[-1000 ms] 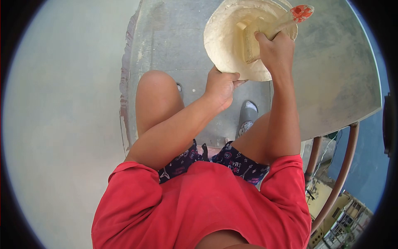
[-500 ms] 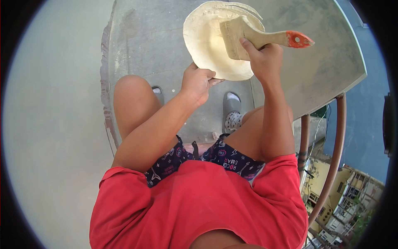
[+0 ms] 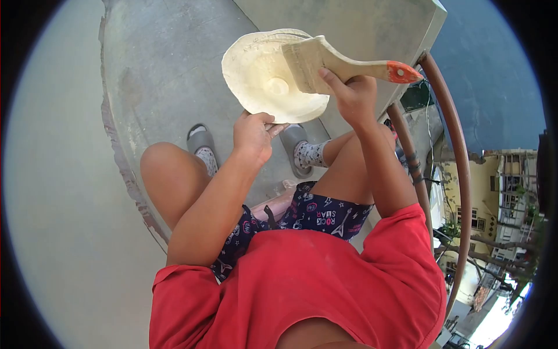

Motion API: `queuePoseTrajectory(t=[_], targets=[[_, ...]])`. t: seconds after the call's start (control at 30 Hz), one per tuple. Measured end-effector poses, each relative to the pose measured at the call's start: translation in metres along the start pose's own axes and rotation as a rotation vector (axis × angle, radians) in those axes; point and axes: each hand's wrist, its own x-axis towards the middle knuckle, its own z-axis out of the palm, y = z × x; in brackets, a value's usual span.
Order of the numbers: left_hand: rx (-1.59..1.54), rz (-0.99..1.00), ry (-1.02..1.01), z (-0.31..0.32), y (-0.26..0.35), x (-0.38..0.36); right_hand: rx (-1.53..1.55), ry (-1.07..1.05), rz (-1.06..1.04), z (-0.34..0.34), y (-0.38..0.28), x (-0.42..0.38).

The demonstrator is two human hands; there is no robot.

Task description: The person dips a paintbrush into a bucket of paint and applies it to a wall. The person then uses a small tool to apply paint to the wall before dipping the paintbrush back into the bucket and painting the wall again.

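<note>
My left hand (image 3: 253, 136) grips the lower rim of a round, pale cream bowl (image 3: 250, 72), with the thumb at its edge and the fingers beneath. A lump or pool of cream material shows at the bowl's middle. My right hand (image 3: 356, 98) is closed round the neck of a wide brush (image 3: 343, 65) with a wooden handle and a red tip. The brush head lies over the right side of the bowl, its bristles coated in the same cream colour. Whether the bristles touch the bowl's inside, I cannot tell.
Below is a grey floor (image 3: 168, 75) with a rough, broken edge at the left. My two sandalled feet are on it. Curved brown metal rails (image 3: 456, 134) stand at the right, with wires and buildings beyond. A pale panel (image 3: 372, 35) is at the top.
The view has shifted, so the bowl, brush and both hands appear lower and further left. The brush is still over the bowl's right side, and more of the bowl's middle shows.
</note>
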Motion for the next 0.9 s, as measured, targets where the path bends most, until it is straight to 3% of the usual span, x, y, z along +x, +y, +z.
queuePoseTrajectory(t=[0.03, 0.17, 0.23, 0.4, 0.47, 0.5, 0.57, 0.63, 0.7, 0.9], targets=[[-0.017, 0.020, 0.007, 0.000, 0.000, 0.000, 0.071, 0.095, -0.022, -0.001, 0.000, 0.001], [0.077, -0.041, -0.004, -0.007, -0.002, 0.008, 0.026, 0.112, -0.006, -0.002, 0.004, -0.007], [0.099, -0.045, 0.058, -0.011, 0.000, 0.019, -0.243, 0.043, 0.046, 0.001, 0.011, -0.009], [0.091, -0.073, 0.041, -0.004, -0.007, 0.039, 0.087, 0.288, 0.103, 0.007, 0.037, -0.005], [0.075, -0.090, 0.035, -0.004, -0.014, 0.038, -0.264, 0.082, 0.222, -0.001, 0.053, -0.009], [0.097, -0.105, 0.016, -0.002, -0.014, 0.037, -0.268, 0.083, 0.227, -0.001, 0.051, -0.010], [0.104, -0.121, 0.003, 0.001, -0.019, 0.037, 0.089, 0.320, 0.123, 0.002, 0.042, -0.012], [0.121, -0.120, -0.029, 0.001, -0.025, 0.037, 0.157, 0.383, 0.067, 0.001, 0.046, -0.016], [0.123, -0.128, -0.030, 0.007, -0.029, 0.038, -0.396, 0.042, 0.208, -0.010, 0.055, -0.021], [0.119, -0.103, -0.056, 0.022, -0.036, 0.042, 0.066, 0.352, 0.011, -0.017, 0.066, -0.022]])
